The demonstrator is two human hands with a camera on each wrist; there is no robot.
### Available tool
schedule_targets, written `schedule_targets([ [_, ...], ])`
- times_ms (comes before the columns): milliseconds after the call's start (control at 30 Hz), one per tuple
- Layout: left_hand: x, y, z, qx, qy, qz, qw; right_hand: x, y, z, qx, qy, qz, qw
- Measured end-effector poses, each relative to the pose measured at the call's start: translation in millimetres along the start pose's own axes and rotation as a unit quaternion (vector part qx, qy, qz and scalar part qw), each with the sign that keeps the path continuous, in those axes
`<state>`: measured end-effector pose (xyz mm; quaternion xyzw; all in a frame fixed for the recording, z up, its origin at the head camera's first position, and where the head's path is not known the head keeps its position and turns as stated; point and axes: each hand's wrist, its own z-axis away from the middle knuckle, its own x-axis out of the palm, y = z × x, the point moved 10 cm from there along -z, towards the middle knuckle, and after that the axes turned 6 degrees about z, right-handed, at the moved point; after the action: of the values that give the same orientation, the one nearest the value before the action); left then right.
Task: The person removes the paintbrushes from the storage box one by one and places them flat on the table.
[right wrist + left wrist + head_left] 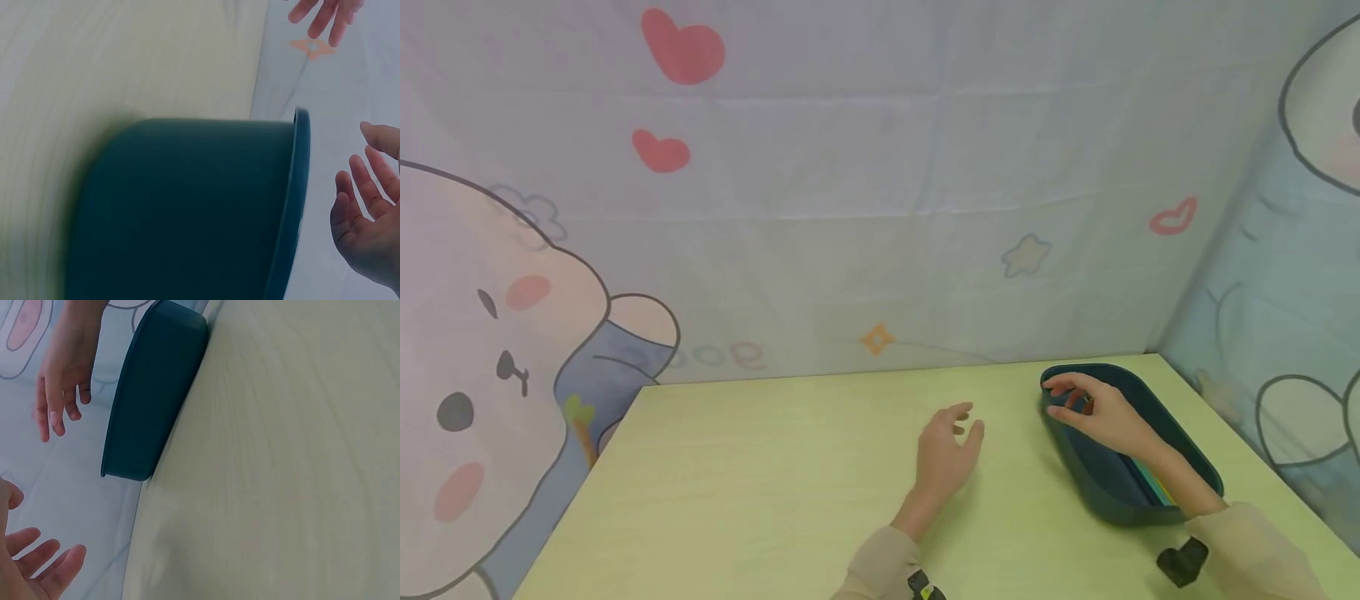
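Note:
A dark teal oval tray (1189, 454) lies on the right side of a pale green table (760, 483). Something yellow and light blue (1153, 485) lies inside it, mostly hidden. My right hand (1086, 408) hovers over the tray's far end with loosely curved fingers and holds nothing. The right wrist view shows this hand (369, 231) spread beside the tray's rim (294, 206). My left hand (951, 446) hangs just above the table, left of the tray, fingers relaxed and empty. In the left wrist view both the left hand (37, 562) and the right hand (62, 381) stand apart from the tray (156, 387).
Cloth walls printed with cartoon animals and hearts (681, 50) close the table in at the back, left and right. Bare tabletop (281, 456) stretches to the left and front of the hands. A black camera mount (1183, 560) sits on the right wrist.

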<state>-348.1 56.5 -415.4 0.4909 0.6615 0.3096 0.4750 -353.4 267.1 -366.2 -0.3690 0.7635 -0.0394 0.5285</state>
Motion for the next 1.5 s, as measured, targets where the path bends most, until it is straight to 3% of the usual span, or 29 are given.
schedule_targets([
  [233,12.6,1.6,-2.9,-0.025,0.013,0.038,0.9989,-13.4,11.8,6.5,0.013,0.005,-0.022,1.000],
  [667,38.0,1.1,-9.1,-0.046,0.043,0.084,0.9945,-40.3,41.5,21.6,0.044,0.034,0.003,0.998],
  [933,54.4,0.1,-10.7,-0.063,0.043,0.106,0.9915,-56.8,64.8,34.6,0.070,0.051,0.018,0.996],
  [1500,82.9,6.5,-17.3,-0.080,0.039,0.145,0.9855,-75.4,102.5,51.3,0.141,0.025,0.048,0.988],
])
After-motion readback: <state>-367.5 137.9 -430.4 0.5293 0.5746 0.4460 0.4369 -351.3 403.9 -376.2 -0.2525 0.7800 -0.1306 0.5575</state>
